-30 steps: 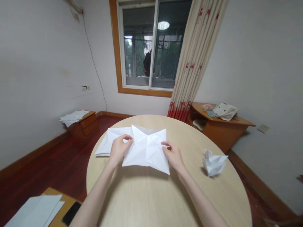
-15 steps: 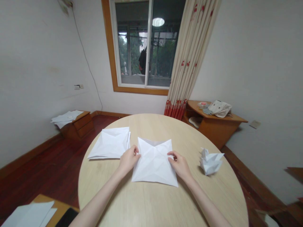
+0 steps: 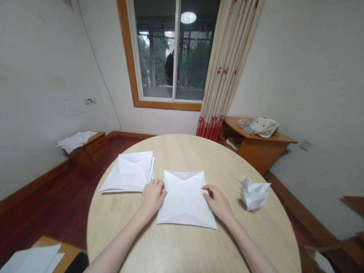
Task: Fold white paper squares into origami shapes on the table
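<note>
A square sheet of white folded paper point(image 3: 186, 201) lies in front of me on the round table, creased across its face, with a shallow fold dipping along its far edge. My left hand point(image 3: 153, 195) has its curled fingers and thumb at the paper's left edge. On the opposite edge, my right hand point(image 3: 216, 199) pinches the paper between thumb and fingers. Just beyond my left hand rests a stack of similar folded papers point(image 3: 127, 172). Off to the right of my right hand stands a folded paper figure point(image 3: 254, 194) with pointed tips.
The round wooden table point(image 3: 182, 146) carries all of this. Behind it are a low drawer cabinet point(image 3: 93, 149) at left and a corner desk point(image 3: 261, 148) with a cloth bag point(image 3: 264, 126) at right. More paper sheets point(image 3: 34, 259) lie at the lower left beside a dark object point(image 3: 77, 263).
The paper between my hands lies flatter, its far corners lower than before. My left hand has turned more palm-down at its edge. The view has shifted slightly.
</note>
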Demonstrator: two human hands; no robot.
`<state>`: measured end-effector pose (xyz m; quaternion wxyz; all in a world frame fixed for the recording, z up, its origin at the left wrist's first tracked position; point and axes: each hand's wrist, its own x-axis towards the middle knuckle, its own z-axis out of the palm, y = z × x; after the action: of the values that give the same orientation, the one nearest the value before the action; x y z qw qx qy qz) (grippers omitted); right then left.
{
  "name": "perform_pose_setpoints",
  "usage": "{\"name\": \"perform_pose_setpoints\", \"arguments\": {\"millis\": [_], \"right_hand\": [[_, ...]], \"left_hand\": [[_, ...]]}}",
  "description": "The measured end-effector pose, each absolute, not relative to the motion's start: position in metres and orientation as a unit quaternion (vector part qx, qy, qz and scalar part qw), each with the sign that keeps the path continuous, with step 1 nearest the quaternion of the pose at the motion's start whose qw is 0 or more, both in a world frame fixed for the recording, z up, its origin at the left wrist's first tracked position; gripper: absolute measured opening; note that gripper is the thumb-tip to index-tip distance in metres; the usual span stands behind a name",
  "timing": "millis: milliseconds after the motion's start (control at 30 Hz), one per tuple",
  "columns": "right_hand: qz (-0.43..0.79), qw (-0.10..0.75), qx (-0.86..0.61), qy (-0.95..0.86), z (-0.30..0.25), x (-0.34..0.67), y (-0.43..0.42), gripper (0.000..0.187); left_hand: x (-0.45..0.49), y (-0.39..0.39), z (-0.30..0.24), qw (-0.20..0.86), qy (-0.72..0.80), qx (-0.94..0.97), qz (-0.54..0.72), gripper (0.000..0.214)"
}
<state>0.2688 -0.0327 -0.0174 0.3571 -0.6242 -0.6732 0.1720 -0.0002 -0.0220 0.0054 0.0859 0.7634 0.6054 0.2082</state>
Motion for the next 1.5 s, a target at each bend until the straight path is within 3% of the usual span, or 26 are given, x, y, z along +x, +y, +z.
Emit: {"name": "perform_pose_setpoints", "arguments": {"millis": [233, 367, 500, 800, 1033, 1267, 1500], "right_hand": [[0.135, 0.346, -0.617, -0.694, -0.018, 0.271, -0.036, 0.02], [0.103, 0.349, -0.591, -0.72, -0.021, 0.272, -0.035, 0.02], [0.142, 0.336, -0.54, -0.759, -0.02, 0.272, -0.037, 0.025], [0.215, 0.242, -0.524, -0.787, -0.009, 0.272, -0.046, 0.033], [0.253, 0.189, -0.514, -0.797, -0.004, 0.273, -0.055, 0.038], [0.317, 0.121, -0.497, -0.799, -0.003, 0.27, -0.061, 0.051], [0.328, 0.069, -0.498, -0.8, 0.004, 0.268, -0.066, 0.056]], "left_hand": [[-0.006, -0.02, -0.003, 0.1, 0.506, 0.819, 0.252, 0.02], [-0.01, -0.018, -0.008, 0.168, 0.414, 0.853, 0.269, 0.035], [-0.011, -0.02, -0.008, 0.237, 0.37, 0.856, 0.272, 0.04], [-0.009, -0.028, -0.001, 0.265, 0.363, 0.865, 0.223, 0.054], [-0.005, -0.035, -0.002, 0.274, 0.4, 0.854, 0.189, 0.036], [0.0, -0.043, 0.012, 0.296, 0.377, 0.87, 0.11, 0.085], [-0.001, -0.043, 0.012, 0.286, 0.35, 0.891, 0.047, 0.097]]}}
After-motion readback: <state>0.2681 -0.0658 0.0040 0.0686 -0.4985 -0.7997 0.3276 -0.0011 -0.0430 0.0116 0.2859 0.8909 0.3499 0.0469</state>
